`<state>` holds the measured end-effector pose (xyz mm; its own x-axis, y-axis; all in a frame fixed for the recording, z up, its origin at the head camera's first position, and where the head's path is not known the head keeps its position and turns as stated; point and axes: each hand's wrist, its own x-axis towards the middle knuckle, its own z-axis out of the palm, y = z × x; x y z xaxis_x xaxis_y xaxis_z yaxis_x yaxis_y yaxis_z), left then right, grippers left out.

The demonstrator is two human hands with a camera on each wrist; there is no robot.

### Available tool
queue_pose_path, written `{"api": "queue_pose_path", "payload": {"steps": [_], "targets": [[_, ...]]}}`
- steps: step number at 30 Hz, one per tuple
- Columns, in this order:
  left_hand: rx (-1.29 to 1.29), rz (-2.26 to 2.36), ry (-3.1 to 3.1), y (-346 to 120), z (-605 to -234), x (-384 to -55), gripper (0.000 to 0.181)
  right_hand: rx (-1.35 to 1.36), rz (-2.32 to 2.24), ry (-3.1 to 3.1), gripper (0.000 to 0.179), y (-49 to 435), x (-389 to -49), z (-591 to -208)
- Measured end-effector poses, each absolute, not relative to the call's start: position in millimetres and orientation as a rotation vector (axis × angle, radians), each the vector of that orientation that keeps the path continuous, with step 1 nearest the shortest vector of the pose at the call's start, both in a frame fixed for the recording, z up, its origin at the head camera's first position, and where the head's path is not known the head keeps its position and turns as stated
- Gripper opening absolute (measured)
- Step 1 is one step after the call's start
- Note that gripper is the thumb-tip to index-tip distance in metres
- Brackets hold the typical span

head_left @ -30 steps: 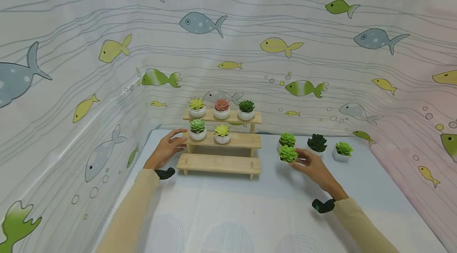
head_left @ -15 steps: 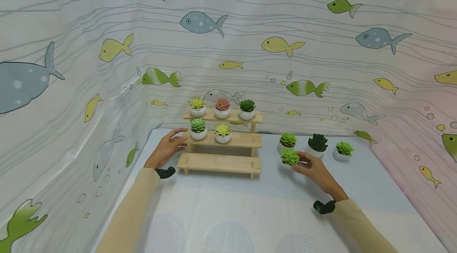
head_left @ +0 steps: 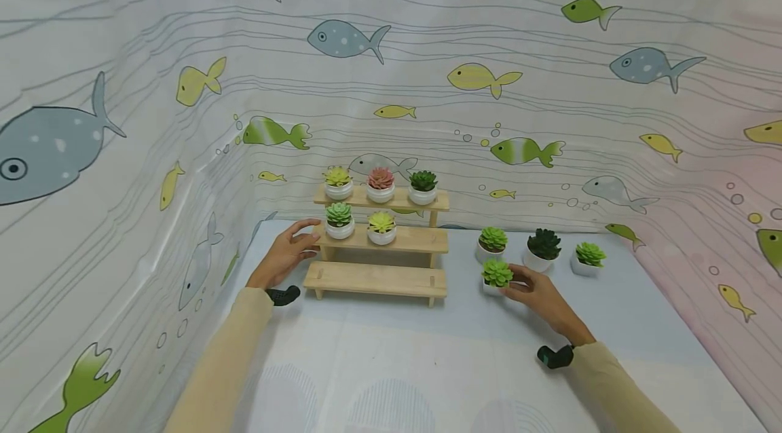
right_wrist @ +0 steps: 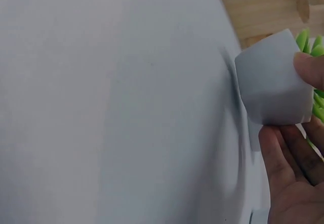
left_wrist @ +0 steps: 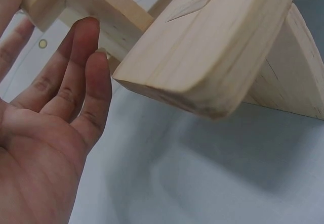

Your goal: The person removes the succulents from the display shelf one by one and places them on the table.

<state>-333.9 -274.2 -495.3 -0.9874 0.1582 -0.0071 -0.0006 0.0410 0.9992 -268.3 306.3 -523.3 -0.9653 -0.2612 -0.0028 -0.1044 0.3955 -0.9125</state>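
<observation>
My right hand [head_left: 534,290] pinches the white pot of a small bright-green potted succulent [head_left: 497,274], thumb on one side and fingers on the other. In the right wrist view, this pot [right_wrist: 276,80] is seen from below and tilted in the frame, its green leaves partly hidden by the thumb. My left hand [head_left: 286,253] is at the left end of the middle shelf of a three-tier wooden stand [head_left: 375,278], fingertips right at the wood. Its relaxed, slightly bent fingers [left_wrist: 96,85] show beside the stand in the left wrist view.
On the top shelf sit yellow, red [head_left: 381,185] and dark-green succulents. The middle shelf bears a pale-green [head_left: 339,220] and a yellow one [head_left: 381,227]. Behind the right hand stand more pots: light green [head_left: 491,244], dark green [head_left: 542,250] and bright green [head_left: 588,259]. Fish-printed cloth surrounds the table.
My right hand has lowered the bright-green succulent toward the table and slightly right; more of its white pot now shows. The left hand has stayed at the shelf end.
</observation>
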Motion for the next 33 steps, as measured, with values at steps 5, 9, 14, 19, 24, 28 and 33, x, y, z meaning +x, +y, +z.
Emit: {"api": "queue_pose_path", "payload": {"steps": [5,9,14,19,24,28,33], "targets": [[0.165,2.096,2.180,-273,-494,-334,0.056,-0.328,-1.623,2.488,0.082,309,-270,-528],[0.158,2.094,2.189,-272,-493,-335,0.055,-0.337,-1.606,2.498,0.081,310,-270,-530],[0.144,2.104,2.187,-272,-495,-335,0.053,-0.338,-1.582,2.492,0.079,310,-270,-531],[0.139,2.112,2.181,-273,-496,-334,0.052,-0.326,-1.592,2.469,0.080,311,-270,-532],[0.147,2.116,2.173,-273,-496,-333,0.054,-0.336,-1.609,2.456,0.079,312,-270,-534],[0.155,2.116,2.176,-273,-496,-333,0.054,-0.341,-1.608,2.457,0.076,312,-271,-535],[0.156,2.104,2.189,-272,-496,-333,0.054,-0.351,-1.585,2.474,0.075,312,-271,-535]]}}
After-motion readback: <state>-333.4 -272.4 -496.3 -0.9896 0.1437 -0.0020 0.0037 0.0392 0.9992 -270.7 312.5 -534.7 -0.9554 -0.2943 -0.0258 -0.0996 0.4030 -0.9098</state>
